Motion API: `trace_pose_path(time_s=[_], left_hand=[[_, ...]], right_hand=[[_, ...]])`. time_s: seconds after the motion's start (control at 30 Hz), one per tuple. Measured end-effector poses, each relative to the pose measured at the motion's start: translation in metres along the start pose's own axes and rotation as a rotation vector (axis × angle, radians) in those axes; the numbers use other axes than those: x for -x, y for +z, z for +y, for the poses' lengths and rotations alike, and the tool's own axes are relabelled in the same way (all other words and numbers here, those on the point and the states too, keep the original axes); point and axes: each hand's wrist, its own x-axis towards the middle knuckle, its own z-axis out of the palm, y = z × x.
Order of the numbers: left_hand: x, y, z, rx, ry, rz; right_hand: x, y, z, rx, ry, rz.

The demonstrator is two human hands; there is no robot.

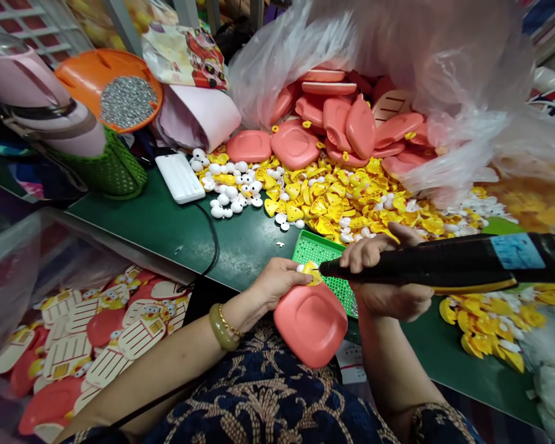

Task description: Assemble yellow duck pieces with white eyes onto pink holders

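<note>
My left hand (280, 280) pinches the top of a coral-pink plastic toy part (312, 324), where a small yellow and white duck-like head piece (312, 271) sits. Wrapped in my right hand (388, 280) is a black electric screwdriver (437, 262), held nearly level. Its tip meets the yellow piece from the right. Behind and below lies a green perforated tray (317, 246), partly covered by my hands and the toy part. Whether a screw is at the tip is too small to make out.
Yellow shell pieces (335, 197) and white eye pieces (234, 191) heap across the green table (161, 231). Pink parts (296, 145) spill from a clear bag. An orange bowl of screws (127, 102), a white power bank (180, 179) with cable, and a bag of assembled pieces (78, 333) are at left.
</note>
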Motion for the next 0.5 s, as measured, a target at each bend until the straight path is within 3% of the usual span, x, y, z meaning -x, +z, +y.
trace_pose_path(time_s=[0.1,0.5], left_hand=[[0.0003,-0.0003,0.0,0.0,0.015,-0.005],[0.0022,0.0014,-0.0027,0.026,0.056,-0.019]], right_hand=[[0.0012,0.0003,0.0035,-0.069,-0.071,0.031],[-0.0036,0.0043,0.0088,-0.05,-0.051,-0.032]])
